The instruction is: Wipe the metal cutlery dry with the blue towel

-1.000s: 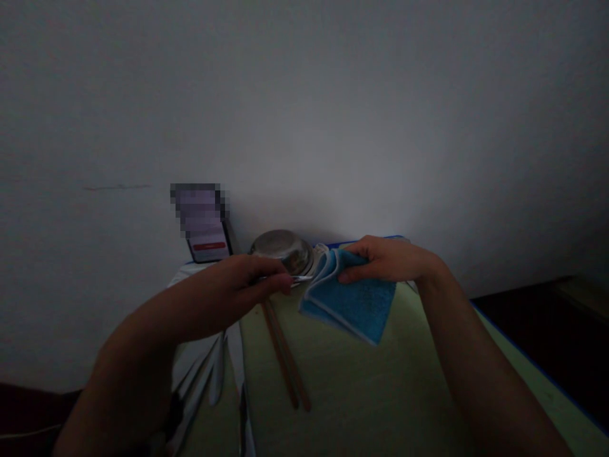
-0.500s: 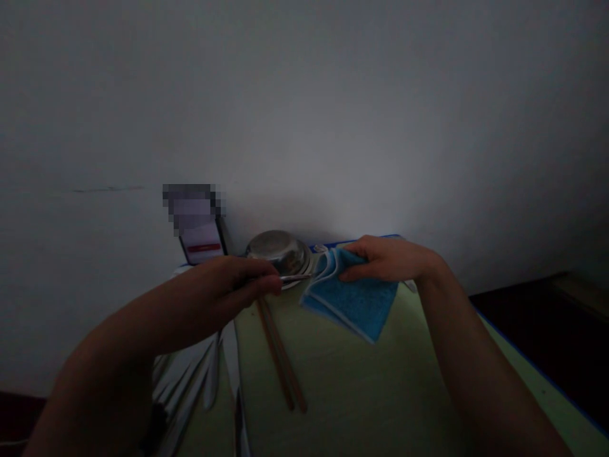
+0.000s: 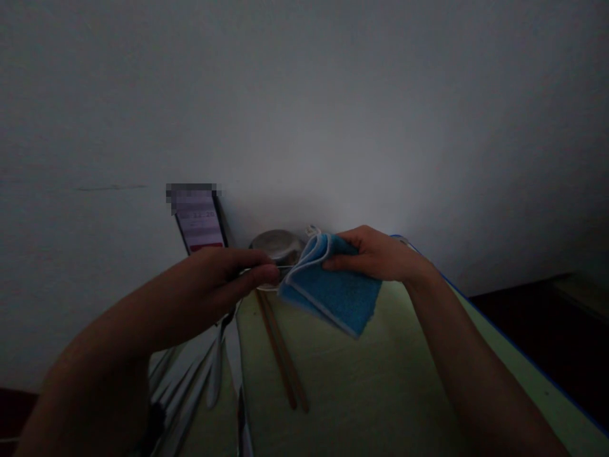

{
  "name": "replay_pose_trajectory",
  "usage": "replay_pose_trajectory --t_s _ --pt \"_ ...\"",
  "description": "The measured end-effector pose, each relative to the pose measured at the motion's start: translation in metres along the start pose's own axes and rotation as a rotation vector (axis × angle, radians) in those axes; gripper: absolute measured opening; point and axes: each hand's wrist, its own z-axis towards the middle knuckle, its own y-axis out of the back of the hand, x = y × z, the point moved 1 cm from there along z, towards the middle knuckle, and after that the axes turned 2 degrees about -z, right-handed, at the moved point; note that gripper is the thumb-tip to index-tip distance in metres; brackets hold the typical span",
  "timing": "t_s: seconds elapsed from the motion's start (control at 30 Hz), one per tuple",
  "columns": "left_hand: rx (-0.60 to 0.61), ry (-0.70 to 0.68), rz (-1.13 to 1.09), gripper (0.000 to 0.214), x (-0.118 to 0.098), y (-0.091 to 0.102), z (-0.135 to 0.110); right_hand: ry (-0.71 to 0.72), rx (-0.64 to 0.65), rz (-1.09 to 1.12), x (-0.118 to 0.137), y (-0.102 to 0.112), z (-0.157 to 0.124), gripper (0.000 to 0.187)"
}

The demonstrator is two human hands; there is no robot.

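Note:
My left hand (image 3: 238,273) pinches a thin metal utensil (image 3: 285,266) between thumb and fingers. Its far part disappears into a folded blue cloth (image 3: 335,295) with pale edging, so I cannot tell what kind of utensil it is. With thumb and fingers closed, my right hand (image 3: 373,252) grips the cloth around that end. Just behind the hands, an upturned metal bowl (image 3: 276,243) sits near the wall. A pair of brown wooden chopsticks (image 3: 284,365) lies on the table below the hands.
Several metal knives and other cutlery (image 3: 190,377) lie partly under my left forearm. A phone (image 3: 198,219) leans against the wall (image 3: 333,114) at the back left. The pale green table (image 3: 371,393) has a blue edge along the right and back.
My right hand and the cloth have moved left along the utensil, closer to my left hand, so less bare metal shows. The left hand has barely shifted.

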Motion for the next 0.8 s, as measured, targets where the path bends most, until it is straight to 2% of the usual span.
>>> replay_pose_trajectory --t_s 0.1,0.3,0.43,0.5,0.67,0.8 --pt "0.081 -0.003 0.019 0.034 -0.002 -0.001 0.002 0.014 -0.059 -0.007 0.001 0.001 -0.001 0.028" --pt "0.011 -0.006 0.0 0.032 -0.007 0.001 0.002 -0.004 -0.223 0.088 -0.002 0.0 -0.001 0.033" --pt "-0.053 -0.036 -0.002 0.032 -0.013 -0.001 0.003 -0.009 -0.424 0.251 -0.006 -0.002 0.001 0.035" --pt "-0.087 -0.04 -0.002 0.032 -0.016 -0.003 0.005 0.002 -0.471 0.374 -0.006 -0.005 0.003 0.033" --pt "-0.132 -0.029 0.011 0.028 -0.021 -0.002 0.007 0.049 -0.467 0.693 -0.004 -0.01 0.008 0.024" --pt "-0.105 0.001 -0.023 0.029 -0.02 -0.001 0.006 0.019 -0.396 0.724 -0.004 -0.009 0.007 0.02"
